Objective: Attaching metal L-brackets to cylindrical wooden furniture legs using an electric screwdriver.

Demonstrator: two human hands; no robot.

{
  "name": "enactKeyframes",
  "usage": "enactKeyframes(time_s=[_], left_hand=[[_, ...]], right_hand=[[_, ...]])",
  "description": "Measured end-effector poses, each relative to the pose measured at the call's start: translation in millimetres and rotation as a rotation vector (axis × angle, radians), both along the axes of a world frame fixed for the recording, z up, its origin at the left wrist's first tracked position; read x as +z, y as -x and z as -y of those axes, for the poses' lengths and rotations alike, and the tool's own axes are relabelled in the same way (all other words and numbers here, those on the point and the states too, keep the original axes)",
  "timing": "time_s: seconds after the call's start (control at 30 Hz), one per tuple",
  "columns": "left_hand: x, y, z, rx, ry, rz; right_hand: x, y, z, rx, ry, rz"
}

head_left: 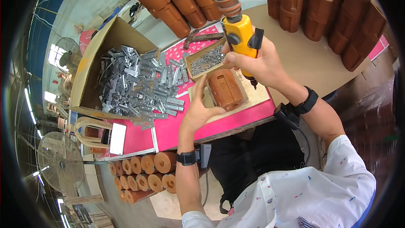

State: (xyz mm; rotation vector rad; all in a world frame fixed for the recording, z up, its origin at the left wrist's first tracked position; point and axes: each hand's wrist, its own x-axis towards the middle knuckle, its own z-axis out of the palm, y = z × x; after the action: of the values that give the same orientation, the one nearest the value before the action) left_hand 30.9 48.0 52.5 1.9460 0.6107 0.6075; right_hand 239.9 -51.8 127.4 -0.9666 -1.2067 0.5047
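Observation:
A yellow power screwdriver (241, 33) is gripped in my right hand (263, 61). Its bit points down just right of a brown wooden cylinder (228, 93) and does not touch it. The cylinder lies on its side on a pale wooden board (211, 116), with a narrow slot facing up. At the cylinder's left side is my left hand (198, 109), fingers stretched and thumb spread toward the near end; whether it presses on the wood I cannot tell. Beyond the cylinder stands a shallow box of small screws (206, 62).
A tipped cardboard box (90, 76) spills metal brackets (139, 82) across the pink tabletop (179, 137). A hammer (202, 38) lies behind the screw box. Brown cylinders (291, 8) stand at back right, with more stacked at back left and under the table. A white phone (118, 138) rests by a wooden holder.

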Motion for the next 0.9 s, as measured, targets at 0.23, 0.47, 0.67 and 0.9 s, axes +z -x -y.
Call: enactKeyframes(time_s=[0.23,0.47,0.67,0.9], left_hand=[[-10.8,39.5,-34.2,0.629,-0.719,-0.674],[-1.8,51.5,-49.4,0.553,-0.519,-0.8],[-6.0,52.9,-55.8,0.567,-0.607,-0.769],[17.8,46.0,-47.7,0.643,-0.546,-0.777]], right_hand=[[12.0,-1.4,10.2,-0.008,0.093,-0.065],[6.0,-0.2,6.6,0.04,0.055,-0.044],[8.2,4.1,6.1,0.032,0.053,-0.066],[9.2,1.8,5.8,0.035,0.039,-0.068]])
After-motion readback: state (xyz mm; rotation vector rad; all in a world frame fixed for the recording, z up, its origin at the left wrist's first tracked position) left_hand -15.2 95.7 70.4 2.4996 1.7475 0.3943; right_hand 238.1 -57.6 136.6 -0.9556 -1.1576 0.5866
